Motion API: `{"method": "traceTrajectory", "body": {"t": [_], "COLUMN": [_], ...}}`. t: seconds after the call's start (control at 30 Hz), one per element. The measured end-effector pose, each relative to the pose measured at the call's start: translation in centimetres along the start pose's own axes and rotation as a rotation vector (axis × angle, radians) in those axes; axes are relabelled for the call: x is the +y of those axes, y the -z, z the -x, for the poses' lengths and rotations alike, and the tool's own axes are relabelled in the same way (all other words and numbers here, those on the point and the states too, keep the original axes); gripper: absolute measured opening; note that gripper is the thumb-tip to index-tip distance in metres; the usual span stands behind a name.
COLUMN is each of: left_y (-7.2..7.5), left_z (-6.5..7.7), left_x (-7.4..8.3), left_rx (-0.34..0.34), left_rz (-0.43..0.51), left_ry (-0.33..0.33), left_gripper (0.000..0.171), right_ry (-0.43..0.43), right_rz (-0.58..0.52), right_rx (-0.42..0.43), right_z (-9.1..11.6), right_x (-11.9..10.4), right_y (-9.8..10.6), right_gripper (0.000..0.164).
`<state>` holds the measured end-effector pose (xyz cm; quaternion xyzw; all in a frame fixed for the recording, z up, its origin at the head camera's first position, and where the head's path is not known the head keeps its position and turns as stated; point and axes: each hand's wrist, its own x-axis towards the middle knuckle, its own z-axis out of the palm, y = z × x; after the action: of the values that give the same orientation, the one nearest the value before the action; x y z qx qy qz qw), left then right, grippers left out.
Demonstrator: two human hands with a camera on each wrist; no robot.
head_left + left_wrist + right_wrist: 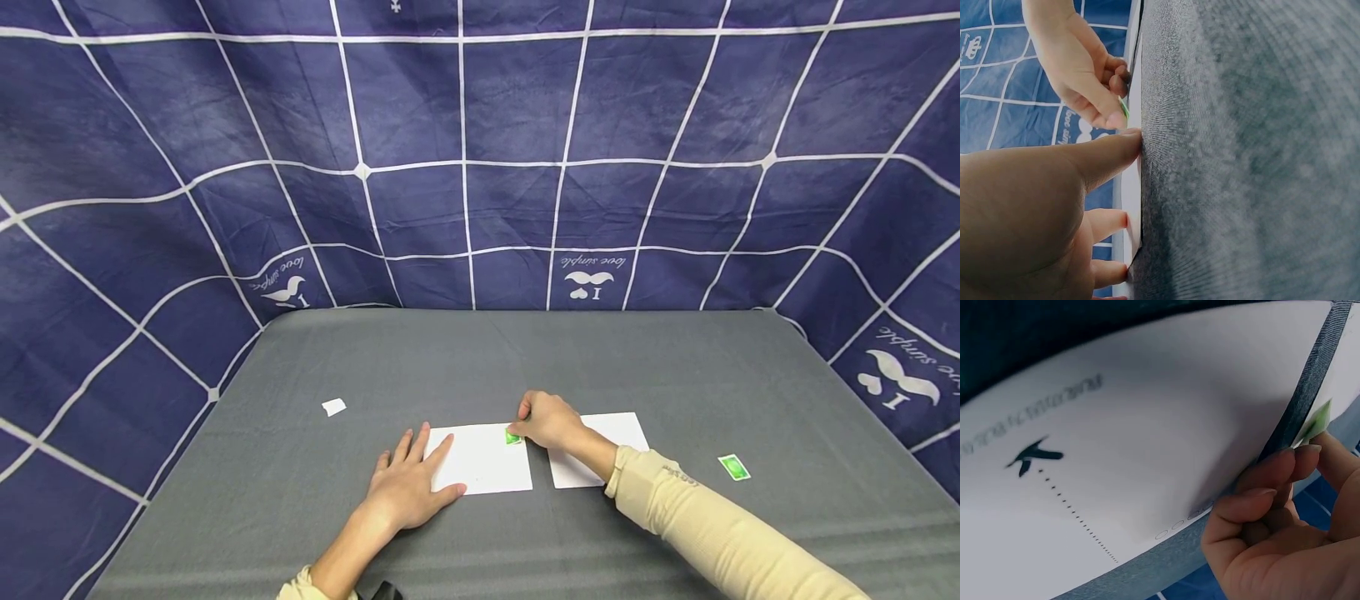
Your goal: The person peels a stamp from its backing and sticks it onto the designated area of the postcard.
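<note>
Pinching a green stamp-like piece [513,437] at the far right corner of a white sheet [483,468], using fingers of the right hand [551,420]. Resting the left hand [408,487] on the left edge with spread fingers. Might skew from a twisted pinch, or drag the sheet under too light a left hold. Beyond, on the tabletop [675,367]: a second sheet [576,472], another green piece [733,467].
</note>
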<state>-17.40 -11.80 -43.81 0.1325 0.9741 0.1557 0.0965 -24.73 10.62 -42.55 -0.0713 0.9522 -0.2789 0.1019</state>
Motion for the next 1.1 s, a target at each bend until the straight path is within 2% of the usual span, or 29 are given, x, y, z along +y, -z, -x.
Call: {"method": "traceTrajectory", "body": {"t": [0.47,0.7,1.1], "left_y": [0.17,0.25,0.3], "left_z": [0.0,0.09,0.12], "left_x": [0.05,0.05,0.04], "left_rx": [-0.002,0.004,0.004], "left_rz": [0.006,0.016,0.021], "left_ry": [-0.009,-0.013,-0.012], "left_gripper": [0.071,0.071,0.071], "right_ry": [-0.025,-0.03,-0.044], "right_rz": [-0.14,-0.15,-0.141], "right_rx": [-0.023,-0.051,-0.051], "right_z": [-0.27,-0.3,-0.4], "right_x": [0.44,0.49,0.73], "right_y": [0.42,0.57,0.48], "right_gripper": [0.023,0.02,0.018]}}
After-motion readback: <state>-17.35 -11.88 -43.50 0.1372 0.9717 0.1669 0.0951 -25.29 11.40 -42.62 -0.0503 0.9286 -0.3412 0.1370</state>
